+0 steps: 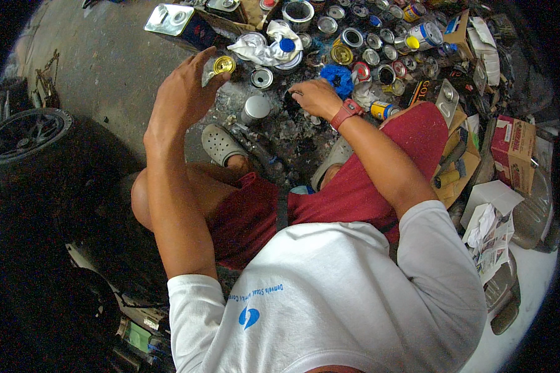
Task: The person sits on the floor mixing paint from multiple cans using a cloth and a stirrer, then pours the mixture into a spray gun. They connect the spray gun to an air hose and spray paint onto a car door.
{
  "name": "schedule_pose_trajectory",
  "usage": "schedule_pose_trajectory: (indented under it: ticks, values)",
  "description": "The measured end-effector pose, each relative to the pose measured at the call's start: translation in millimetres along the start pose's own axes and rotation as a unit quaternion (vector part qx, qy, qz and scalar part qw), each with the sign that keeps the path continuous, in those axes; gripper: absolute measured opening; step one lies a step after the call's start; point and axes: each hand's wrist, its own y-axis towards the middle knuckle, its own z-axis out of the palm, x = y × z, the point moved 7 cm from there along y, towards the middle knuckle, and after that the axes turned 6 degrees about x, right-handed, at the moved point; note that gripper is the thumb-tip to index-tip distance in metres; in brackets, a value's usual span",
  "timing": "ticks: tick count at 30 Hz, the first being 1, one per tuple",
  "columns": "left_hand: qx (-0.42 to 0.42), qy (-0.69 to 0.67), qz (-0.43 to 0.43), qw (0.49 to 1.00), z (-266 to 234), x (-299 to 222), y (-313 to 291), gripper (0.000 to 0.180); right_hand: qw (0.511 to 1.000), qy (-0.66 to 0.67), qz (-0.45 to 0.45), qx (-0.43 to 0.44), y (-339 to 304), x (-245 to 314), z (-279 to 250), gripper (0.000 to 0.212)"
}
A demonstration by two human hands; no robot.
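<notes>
My left hand curves its thumb and fingers round a small gold-coloured can, which looks tilted with its round end facing right. Bent and close together, the fingers of my right hand are over a dark, stained patch of floor; what they hold is too dark to make out. Between the hands a silver-topped can stands on the floor. Just beyond it is a small open can. A crumpled blue plastic bag lies right behind my right hand.
Many paint cans crowd the far right. A white cloth drapes over containers beside a rectangular tin. On the left stands a wheel; a red-and-brown carton is at the right. My clog-clad feet flank the near floor.
</notes>
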Motion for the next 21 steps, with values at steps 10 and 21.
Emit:
schedule_pose_trajectory:
  ticks: [10,21]
  values:
    - [-0.007,-0.002,0.009,1.000,2.2,2.0,-0.1,0.056,0.999,-0.027,0.016,0.012,0.2,-0.1,-0.6,0.031]
    - [0.009,-0.011,0.003,1.000,1.7,-0.6,0.9,0.056,1.000,0.007,0.010,0.000,0.5,-1.5,0.0,0.031]
